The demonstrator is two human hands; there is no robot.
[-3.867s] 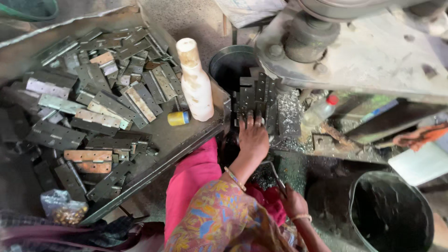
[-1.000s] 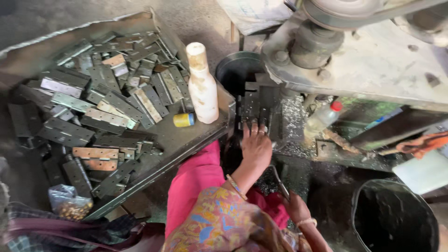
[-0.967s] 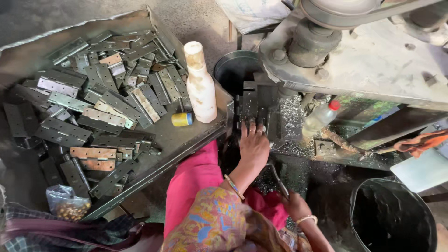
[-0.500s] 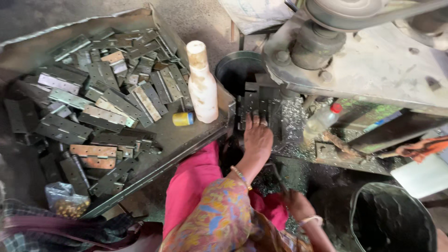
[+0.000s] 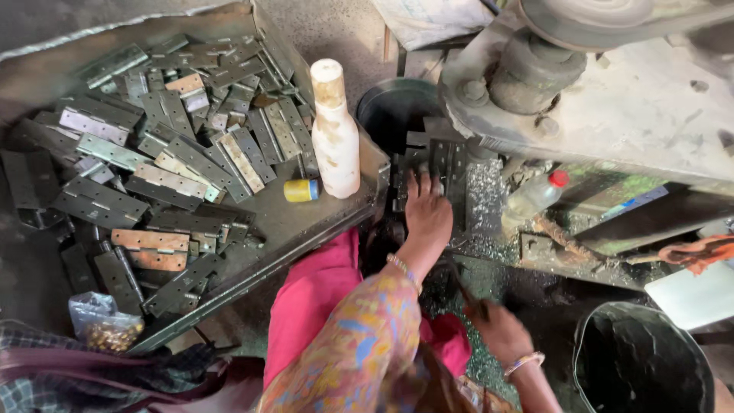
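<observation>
1. Hinges point(image 5: 447, 164) are stacked under the grey machine point(image 5: 612, 99), and the left hand point(image 5: 427, 218) is laid flat on them with fingers point(image 5: 417, 183) spread apart.
2. A thin dark tool point(image 5: 459, 287) is gripped by the right hand point(image 5: 501, 333), fingers curled shut around it.
3. Fingers could be pinched if the machine came down on the stack.
4. The white bottle point(image 5: 334, 130) at the tray point(image 5: 306, 229) edge could be knocked over by an elbow.

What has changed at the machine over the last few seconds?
Very little. The left hand stays pressed flat on the dark metal hinge plate on the machine bed; the right hand stays low, gripping a thin dark lever. The white plastic bottle, small yellow cap and the tray of loose grey hinges lie unmoved.
</observation>
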